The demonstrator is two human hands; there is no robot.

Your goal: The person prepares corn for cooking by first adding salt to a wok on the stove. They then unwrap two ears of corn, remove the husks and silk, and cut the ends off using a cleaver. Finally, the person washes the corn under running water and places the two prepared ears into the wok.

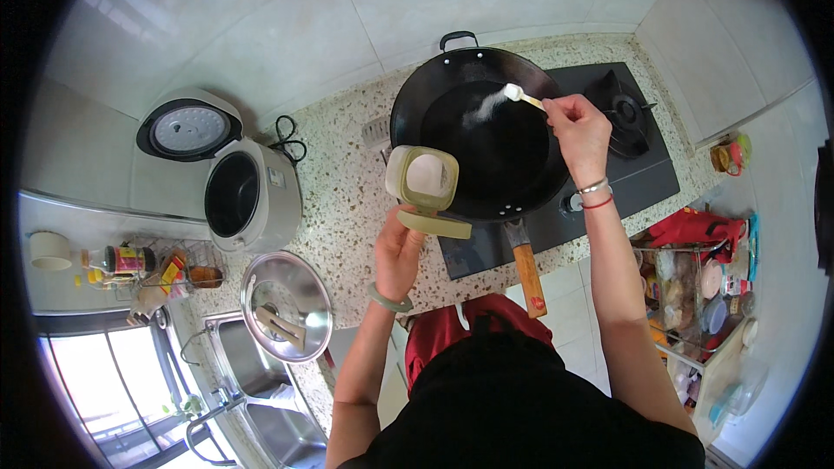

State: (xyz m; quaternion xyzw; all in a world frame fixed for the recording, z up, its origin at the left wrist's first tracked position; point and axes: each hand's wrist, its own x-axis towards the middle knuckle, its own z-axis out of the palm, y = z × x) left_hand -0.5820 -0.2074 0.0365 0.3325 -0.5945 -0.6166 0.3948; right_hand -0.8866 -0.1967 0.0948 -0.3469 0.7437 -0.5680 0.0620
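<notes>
My left hand (399, 251) is closed around a small seasoning box (396, 175) with an olive-green rim and white powder inside. Its flip lid (434, 224) hangs back toward me. Over the wok's right side, my right hand (578, 132) pinches the handle of a small spoon (526, 97) heaped with white powder. Below and left of the spoon, a pale streak of white powder (486, 109) shows against the dark wok. The large black wok (495, 152) sits on the stove, its wooden handle (527, 280) pointing toward me. The box is at the wok's left rim.
A rice cooker (274, 200) stands at left with its lid up. A glass pot lid (306, 295) lies near the steel sink (239, 356). Right of the wok is another burner (621, 113) on the black cooktop (656, 169). Packed shelves (695, 295) stand at right.
</notes>
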